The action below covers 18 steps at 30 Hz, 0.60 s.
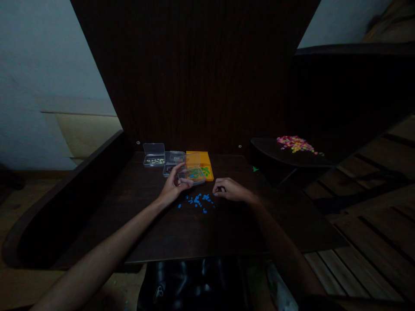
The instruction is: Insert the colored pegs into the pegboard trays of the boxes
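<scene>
My left hand (171,188) grips the near corner of a small clear plastic box (193,173) that holds green and blue bits and has its lid raised. My right hand (228,189) rests on the dark table (181,233) with its fingers curled in a pinch; whether anything is in them is too small to see. Between the hands lies a scatter of small blue pieces (197,201). Behind the clear box lies an orange box (205,163).
Two more clear boxes stand at the back: one with pale bits (154,155), one beside it (172,159). A heap of pink and yellow pieces (294,144) lies on a dark round shelf at the right. Raised dark boards border the table at left and back.
</scene>
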Each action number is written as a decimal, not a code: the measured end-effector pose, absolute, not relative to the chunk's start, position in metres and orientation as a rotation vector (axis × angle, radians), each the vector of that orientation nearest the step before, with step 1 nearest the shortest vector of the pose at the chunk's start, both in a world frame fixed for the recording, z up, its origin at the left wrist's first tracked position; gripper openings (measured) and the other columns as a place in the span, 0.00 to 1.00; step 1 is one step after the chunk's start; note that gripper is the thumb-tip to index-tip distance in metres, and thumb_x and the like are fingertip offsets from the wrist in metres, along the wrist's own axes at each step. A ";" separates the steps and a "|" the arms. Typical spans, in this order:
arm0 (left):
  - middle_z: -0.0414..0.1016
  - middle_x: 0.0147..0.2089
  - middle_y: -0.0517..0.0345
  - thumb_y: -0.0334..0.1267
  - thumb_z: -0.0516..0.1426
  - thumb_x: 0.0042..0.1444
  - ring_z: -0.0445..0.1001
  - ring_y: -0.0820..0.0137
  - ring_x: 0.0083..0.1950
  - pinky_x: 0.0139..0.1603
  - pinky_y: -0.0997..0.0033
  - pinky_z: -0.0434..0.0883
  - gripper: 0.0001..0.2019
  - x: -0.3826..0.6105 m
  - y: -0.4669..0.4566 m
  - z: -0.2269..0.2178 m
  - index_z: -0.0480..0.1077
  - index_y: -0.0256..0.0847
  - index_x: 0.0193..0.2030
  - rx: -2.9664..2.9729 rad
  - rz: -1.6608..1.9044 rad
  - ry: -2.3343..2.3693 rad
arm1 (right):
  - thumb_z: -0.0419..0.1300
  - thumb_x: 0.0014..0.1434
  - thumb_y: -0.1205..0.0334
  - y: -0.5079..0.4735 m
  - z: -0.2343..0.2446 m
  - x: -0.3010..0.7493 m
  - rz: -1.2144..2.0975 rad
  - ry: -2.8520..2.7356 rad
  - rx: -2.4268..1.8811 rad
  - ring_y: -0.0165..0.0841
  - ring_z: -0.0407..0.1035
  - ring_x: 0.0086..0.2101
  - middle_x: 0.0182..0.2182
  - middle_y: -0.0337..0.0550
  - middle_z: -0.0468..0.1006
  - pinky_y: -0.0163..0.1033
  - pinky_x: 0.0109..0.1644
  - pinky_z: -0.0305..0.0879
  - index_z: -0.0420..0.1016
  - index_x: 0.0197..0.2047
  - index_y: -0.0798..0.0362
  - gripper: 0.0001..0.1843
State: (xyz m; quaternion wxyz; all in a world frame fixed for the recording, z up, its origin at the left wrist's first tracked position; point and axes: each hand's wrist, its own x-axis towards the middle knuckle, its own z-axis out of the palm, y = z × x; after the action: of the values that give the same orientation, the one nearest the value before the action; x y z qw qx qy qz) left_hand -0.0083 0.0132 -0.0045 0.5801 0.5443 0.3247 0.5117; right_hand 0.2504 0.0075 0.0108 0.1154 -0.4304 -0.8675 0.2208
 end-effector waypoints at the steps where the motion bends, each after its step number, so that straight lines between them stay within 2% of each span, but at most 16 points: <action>1: 0.64 0.58 0.50 0.30 0.67 0.41 0.77 0.73 0.37 0.47 0.66 0.75 0.39 -0.008 0.013 -0.004 0.59 0.48 0.61 1.268 1.194 0.762 | 0.61 0.55 0.70 0.008 0.010 0.250 0.651 -2.541 -1.264 0.30 0.69 0.35 0.35 0.44 0.76 0.33 0.38 0.62 0.78 0.35 0.55 0.04; 9: 0.64 0.57 0.50 0.30 0.67 0.40 0.78 0.73 0.37 0.46 0.65 0.75 0.39 -0.007 0.012 -0.003 0.59 0.47 0.60 1.277 1.178 0.779 | 0.63 0.53 0.70 0.010 0.008 0.249 0.700 -2.495 -1.313 0.29 0.68 0.31 0.32 0.42 0.75 0.32 0.35 0.61 0.77 0.34 0.57 0.04; 18: 0.63 0.58 0.49 0.32 0.67 0.42 0.78 0.73 0.38 0.48 0.65 0.75 0.38 -0.007 0.012 -0.004 0.58 0.48 0.61 1.296 1.177 0.760 | 0.61 0.57 0.69 0.012 0.009 0.256 0.679 -2.525 -1.237 0.32 0.71 0.37 0.36 0.46 0.77 0.35 0.41 0.64 0.80 0.37 0.55 0.06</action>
State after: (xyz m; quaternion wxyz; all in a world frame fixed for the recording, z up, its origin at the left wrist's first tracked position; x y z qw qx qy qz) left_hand -0.0075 0.0119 -0.0042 0.5782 0.5540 0.3251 0.5031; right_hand 0.2557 0.0119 0.0086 0.1240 -0.4243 -0.8662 0.2329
